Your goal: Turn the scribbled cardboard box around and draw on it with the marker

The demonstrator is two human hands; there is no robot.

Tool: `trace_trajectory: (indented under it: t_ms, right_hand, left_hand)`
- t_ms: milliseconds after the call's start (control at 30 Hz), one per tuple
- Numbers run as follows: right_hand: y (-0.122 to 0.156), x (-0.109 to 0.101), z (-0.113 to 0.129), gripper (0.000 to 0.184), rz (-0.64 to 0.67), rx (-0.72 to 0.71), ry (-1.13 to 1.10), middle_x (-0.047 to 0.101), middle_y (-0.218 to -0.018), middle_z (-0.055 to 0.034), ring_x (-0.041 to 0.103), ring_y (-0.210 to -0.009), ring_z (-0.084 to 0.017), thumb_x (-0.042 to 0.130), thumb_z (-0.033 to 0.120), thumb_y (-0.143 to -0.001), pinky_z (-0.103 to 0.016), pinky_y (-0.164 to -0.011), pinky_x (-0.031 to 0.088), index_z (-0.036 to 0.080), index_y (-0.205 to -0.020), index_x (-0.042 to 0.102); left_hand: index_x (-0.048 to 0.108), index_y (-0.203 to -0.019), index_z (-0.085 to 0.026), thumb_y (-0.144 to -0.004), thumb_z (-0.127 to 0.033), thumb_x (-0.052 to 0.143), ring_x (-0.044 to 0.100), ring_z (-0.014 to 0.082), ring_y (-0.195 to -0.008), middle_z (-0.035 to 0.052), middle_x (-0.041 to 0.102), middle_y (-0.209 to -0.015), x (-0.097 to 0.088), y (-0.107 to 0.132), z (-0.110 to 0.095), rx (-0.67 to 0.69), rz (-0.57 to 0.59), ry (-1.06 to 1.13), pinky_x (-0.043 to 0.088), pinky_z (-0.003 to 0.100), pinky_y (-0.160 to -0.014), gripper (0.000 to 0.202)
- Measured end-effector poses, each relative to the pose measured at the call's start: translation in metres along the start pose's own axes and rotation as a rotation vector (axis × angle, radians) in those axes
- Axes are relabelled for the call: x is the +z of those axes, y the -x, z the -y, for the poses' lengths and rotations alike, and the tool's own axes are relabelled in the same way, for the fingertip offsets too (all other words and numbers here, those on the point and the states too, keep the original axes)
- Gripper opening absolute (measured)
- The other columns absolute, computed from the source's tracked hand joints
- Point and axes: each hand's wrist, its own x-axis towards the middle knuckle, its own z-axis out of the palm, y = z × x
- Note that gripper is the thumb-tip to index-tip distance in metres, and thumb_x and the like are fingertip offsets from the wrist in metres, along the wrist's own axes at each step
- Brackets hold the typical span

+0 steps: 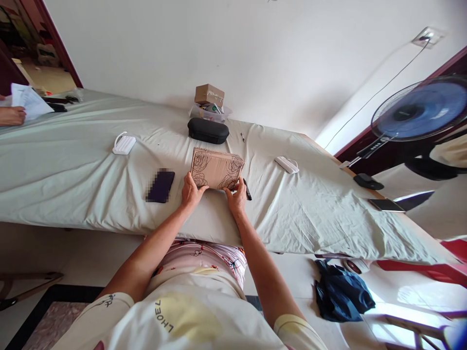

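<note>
Between my two hands is a brown cardboard box (215, 170) with dark scribbled swirls near its corners. My left hand (191, 190) grips its near left corner, thumb along the front edge. Around the near right corner my right hand (238, 194) is closed in the same way. The box is tilted a little on the cloth-covered table (215, 218). A black marker (248, 189) lies right beside my right hand. To the left of my left hand rests a dark phone (161, 187), partly blurred out.
Behind the box sit a black zip case (207, 131), a plastic tray (226, 113) and a small carton (209, 95). White devices with straps (124, 144) lie on both sides. At far left another person's hand (12, 115) holds papers (29, 102). A fan (419, 109) stands right.
</note>
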Motion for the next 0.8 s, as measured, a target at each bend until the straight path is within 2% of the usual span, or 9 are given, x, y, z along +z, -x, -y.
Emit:
trace_trajectory:
  t_ms: [133, 400, 533, 667, 800]
  right_hand:
    - [-0.001, -0.001, -0.002, 0.064, 0.011, -0.027, -0.02, 0.058, -0.101, -0.0057, 0.058, -0.092, -0.023, 0.059, 0.044, -0.092, -0.045, -0.089, 0.056, 0.023, -0.152, 0.046]
    - [-0.001, 0.001, -0.005, 0.062, -0.009, 0.006, -0.054, 0.06, -0.101, -0.0057, 0.059, -0.09, -0.021, 0.058, 0.047, -0.093, -0.045, -0.09, 0.057, 0.024, -0.15, 0.05]
    - [-0.004, 0.0, -0.008, 0.054, -0.006, 0.04, -0.087, 0.062, -0.099, -0.0058, 0.06, -0.092, -0.022, 0.054, 0.044, -0.096, -0.047, -0.093, 0.055, 0.025, -0.146, 0.055]
    - [-0.005, -0.003, -0.009, 0.05, 0.002, 0.057, -0.117, 0.064, -0.094, -0.0046, 0.062, -0.088, -0.021, 0.053, 0.046, -0.095, -0.045, -0.092, 0.054, 0.023, -0.138, 0.062]
    - [-0.005, -0.007, -0.001, 0.048, -0.003, 0.097, -0.166, 0.066, -0.087, -0.0023, 0.062, -0.082, -0.019, 0.054, 0.052, -0.094, -0.039, -0.086, 0.054, 0.021, -0.128, 0.066]
  left_hand:
    - [0.037, -0.151, -0.011, -0.084, -0.048, 0.084, 0.057, 0.0436, -0.135, 0.0282, 0.056, -0.14, -0.001, -0.002, 0.004, -0.015, 0.03, -0.004, 0.055, 0.052, -0.104, 0.09]
    - [0.038, -0.15, -0.014, -0.091, -0.046, 0.076, 0.055, 0.0408, -0.139, 0.0269, 0.054, -0.143, 0.003, -0.003, 0.013, 0.009, 0.03, 0.04, 0.054, 0.052, -0.107, 0.078]
    - [0.043, -0.146, -0.016, -0.095, -0.04, 0.069, 0.057, 0.0373, -0.137, 0.0236, 0.058, -0.14, 0.002, -0.006, 0.015, 0.022, 0.005, 0.089, 0.052, 0.052, -0.11, 0.062]
    - [0.053, -0.135, -0.018, -0.096, -0.029, 0.06, 0.065, 0.0345, -0.126, 0.0202, 0.066, -0.131, -0.006, -0.011, 0.014, -0.027, -0.008, 0.112, 0.055, 0.05, -0.105, 0.041]
    - [0.06, -0.118, -0.021, -0.097, -0.026, 0.056, 0.071, 0.0303, -0.104, 0.0131, 0.073, -0.111, -0.016, -0.015, 0.014, -0.057, 0.008, 0.138, 0.058, 0.046, -0.094, 0.022]
